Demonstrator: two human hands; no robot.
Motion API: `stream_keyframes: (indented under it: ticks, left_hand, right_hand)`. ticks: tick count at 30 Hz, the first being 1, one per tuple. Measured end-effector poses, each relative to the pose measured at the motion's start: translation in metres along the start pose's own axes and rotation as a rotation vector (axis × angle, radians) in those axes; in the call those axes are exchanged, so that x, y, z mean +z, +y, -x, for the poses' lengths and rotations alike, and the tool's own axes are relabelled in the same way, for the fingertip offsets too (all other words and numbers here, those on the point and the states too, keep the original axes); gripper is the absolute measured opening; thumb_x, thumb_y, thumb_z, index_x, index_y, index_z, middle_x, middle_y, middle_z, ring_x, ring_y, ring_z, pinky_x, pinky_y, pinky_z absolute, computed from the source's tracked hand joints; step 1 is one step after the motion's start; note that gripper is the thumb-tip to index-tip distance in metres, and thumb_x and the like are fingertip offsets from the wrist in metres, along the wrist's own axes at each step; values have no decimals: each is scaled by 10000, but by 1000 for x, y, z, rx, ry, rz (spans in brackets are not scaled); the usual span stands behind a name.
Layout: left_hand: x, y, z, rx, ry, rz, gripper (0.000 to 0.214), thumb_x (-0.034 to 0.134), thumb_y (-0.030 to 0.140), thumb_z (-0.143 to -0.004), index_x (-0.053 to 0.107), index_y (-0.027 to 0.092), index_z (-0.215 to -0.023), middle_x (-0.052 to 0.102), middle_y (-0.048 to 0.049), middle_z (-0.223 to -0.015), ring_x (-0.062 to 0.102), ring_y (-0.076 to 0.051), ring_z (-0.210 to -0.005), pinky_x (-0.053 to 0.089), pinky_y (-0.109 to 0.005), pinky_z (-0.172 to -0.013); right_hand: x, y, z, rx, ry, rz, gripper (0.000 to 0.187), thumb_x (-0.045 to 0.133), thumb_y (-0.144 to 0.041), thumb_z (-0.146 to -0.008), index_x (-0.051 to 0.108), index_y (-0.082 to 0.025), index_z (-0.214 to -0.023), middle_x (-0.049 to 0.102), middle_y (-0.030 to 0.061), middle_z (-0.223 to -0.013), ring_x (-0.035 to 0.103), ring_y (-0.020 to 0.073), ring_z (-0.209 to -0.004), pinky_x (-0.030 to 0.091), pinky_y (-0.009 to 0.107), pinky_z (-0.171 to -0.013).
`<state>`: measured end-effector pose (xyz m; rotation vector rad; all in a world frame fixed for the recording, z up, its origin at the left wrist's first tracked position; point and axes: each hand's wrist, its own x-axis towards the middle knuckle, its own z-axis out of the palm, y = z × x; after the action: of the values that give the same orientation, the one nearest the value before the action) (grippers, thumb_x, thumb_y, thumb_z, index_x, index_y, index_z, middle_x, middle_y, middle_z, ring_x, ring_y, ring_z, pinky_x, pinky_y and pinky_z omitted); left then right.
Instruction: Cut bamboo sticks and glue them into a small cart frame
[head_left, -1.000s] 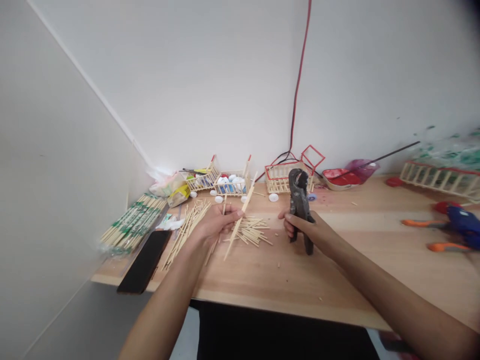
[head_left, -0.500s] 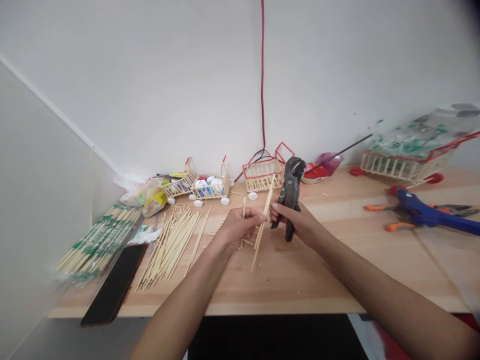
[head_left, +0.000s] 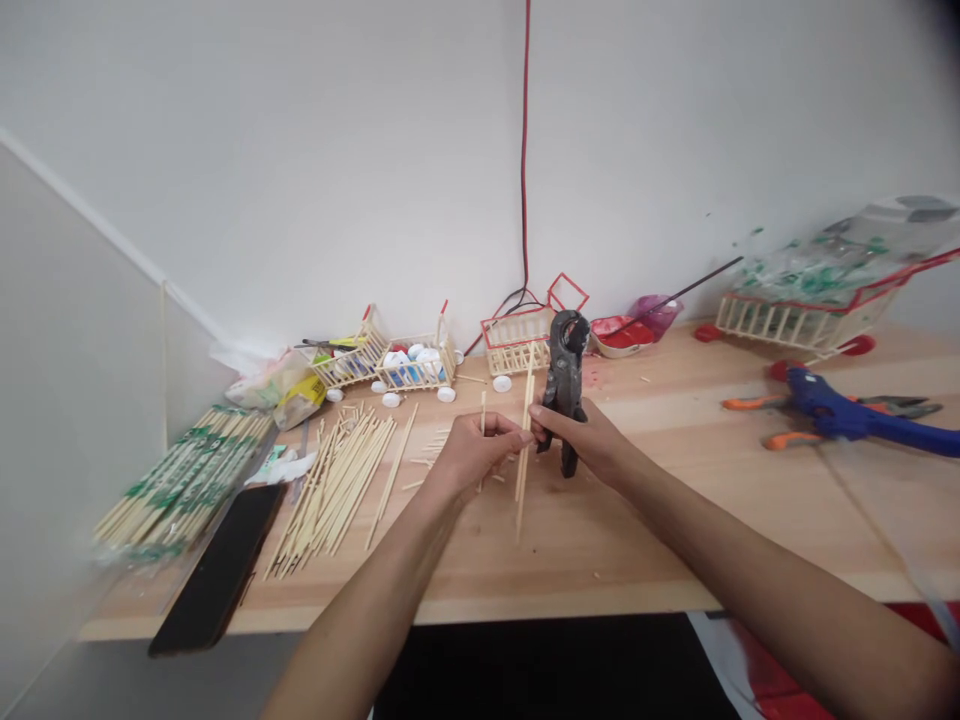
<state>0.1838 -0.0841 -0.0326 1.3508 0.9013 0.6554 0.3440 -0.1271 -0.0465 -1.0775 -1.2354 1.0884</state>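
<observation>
My left hand (head_left: 476, 455) pinches long wooden sticks (head_left: 524, 445), held nearly upright over the wooden table (head_left: 675, 520). My right hand (head_left: 589, 438) grips dark metal cutting pliers (head_left: 564, 385) by the handles, jaws pointing up, right beside the sticks. The two hands almost touch at the fingertips. A short stick (head_left: 482, 415) also pokes up from my left hand.
Loose sticks (head_left: 341, 490) lie left of the hands, wrapped green-banded sticks (head_left: 176, 485) and a black phone (head_left: 217, 575) further left. Small stick baskets (head_left: 409, 365), a red-edged basket (head_left: 517, 345) and red paint dish (head_left: 619, 335) line the wall. A blue glue gun (head_left: 847, 420) lies right.
Both hands came together toward the table's middle. The sticks went from slanted to nearly upright, close against the pliers. The view shifted right.
</observation>
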Motion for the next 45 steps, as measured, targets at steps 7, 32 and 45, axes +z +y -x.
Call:
stream_keyframes:
  ticks: [7, 32, 45]
  left_hand:
    - [-6, 6, 3, -11, -17, 20, 351, 762, 432, -599, 585, 142, -688, 412, 83, -459, 261, -22, -360, 146, -201, -390]
    - [-122, -6, 40, -112, 566, -1324, 188, 470, 301, -777, 606, 190, -709, 655, -64, -745, 578, -204, -739, 312, -270, -595]
    - [-130, -16, 39, -93, 606, -1296, 194, 501, 327, -786, 615, 187, -716, 680, -84, -787, 606, -229, -792, 356, -294, -647]
  right_hand:
    - [-3, 2, -2, 37, 70, -152, 311, 684, -448, -760, 549, -174, -705, 535, -9, -633, 524, 128, -608, 459, 271, -606]
    - [-15, -3, -9, -30, 352, -391, 295, 752, -393, -681, 536, -201, -742, 525, -6, -699, 526, 127, -621, 488, 281, -596]
    - [-21, -7, -11, -119, 421, -483, 332, 784, -395, -642, 523, -207, -726, 501, -14, -704, 518, 122, -635, 517, 279, -623]
